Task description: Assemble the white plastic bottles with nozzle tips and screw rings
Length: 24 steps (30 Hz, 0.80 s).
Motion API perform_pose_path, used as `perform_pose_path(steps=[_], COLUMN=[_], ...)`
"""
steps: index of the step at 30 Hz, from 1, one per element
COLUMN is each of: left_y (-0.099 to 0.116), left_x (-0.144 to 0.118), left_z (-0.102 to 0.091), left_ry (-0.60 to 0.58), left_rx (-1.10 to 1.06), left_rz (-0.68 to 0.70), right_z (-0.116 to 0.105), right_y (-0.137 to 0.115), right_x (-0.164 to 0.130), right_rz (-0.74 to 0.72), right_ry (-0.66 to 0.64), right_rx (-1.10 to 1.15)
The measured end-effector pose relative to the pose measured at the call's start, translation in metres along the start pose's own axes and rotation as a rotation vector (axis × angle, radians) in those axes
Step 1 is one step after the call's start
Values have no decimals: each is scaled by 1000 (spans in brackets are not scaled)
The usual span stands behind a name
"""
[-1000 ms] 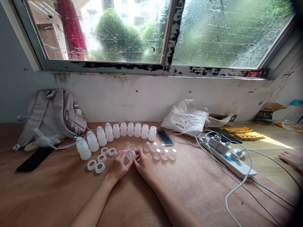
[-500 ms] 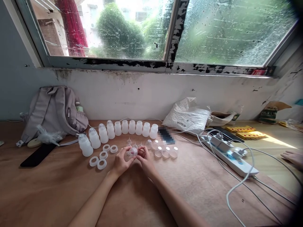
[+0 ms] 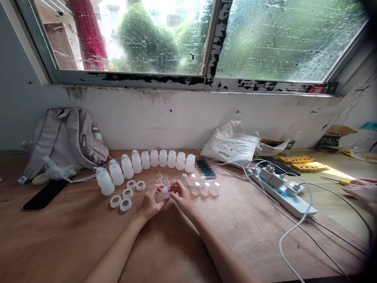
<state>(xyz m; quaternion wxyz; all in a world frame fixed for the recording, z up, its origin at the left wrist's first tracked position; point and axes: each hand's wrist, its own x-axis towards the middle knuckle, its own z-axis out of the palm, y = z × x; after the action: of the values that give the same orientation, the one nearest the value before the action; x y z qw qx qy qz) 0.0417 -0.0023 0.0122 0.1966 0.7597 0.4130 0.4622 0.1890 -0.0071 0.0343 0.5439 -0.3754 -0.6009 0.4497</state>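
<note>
Since a second ago I lifted the small clear cap [image 3: 165,191] off the table [image 3: 73,236]; left hand [image 3: 150,202] and right hand [image 3: 181,196] both pinch it, tilted.

The desk was a plain brown wooden table [image 3: 73,236] pushed up against a scuffed white wall [image 3: 176,118] — stains and little marks all over it. Above that ran a wide window [image 3: 265,39] with a dark frame, paint flaking off badly, the glass spotted with rain. Outside you could make out green trees, pale buildings and something red hanging on the left. The wall on the far left looked grey-blue. Daylight came in soft, with one bright sunny patch landing on the table's right end.
</note>
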Motion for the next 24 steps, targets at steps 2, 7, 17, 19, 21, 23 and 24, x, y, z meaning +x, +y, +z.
perform_pose_path(steps=[2, 7, 17, 19, 21, 23, 24], left_y=[0, 1, 1, 3, 5, 7, 8], left_x=[-1, 0, -1, -3, -4, -5, -5], left_z=[0, 0, 7, 8, 9, 10, 11], left_ry=[-13, -19, -29, -73, -109, -118, -116], left_rx=[-10, -64, 74, 62, 32, 14, 14], left_rz=[-9, -5, 10, -5, -23, -45, -56], right_z=[-2, -7, -5, -5, -6, -7, -7], right_y=[2, 11, 20, 24, 29, 32, 32], right_x=[1, 5, 6, 6, 6, 5, 5], right_rz=[-39, 18, 196, 175, 135, 100, 89], right_ry=[39, 95, -2, 23, 59, 83, 89], right_rx=[-109, -153, 44, -13, -114, -215, -257])
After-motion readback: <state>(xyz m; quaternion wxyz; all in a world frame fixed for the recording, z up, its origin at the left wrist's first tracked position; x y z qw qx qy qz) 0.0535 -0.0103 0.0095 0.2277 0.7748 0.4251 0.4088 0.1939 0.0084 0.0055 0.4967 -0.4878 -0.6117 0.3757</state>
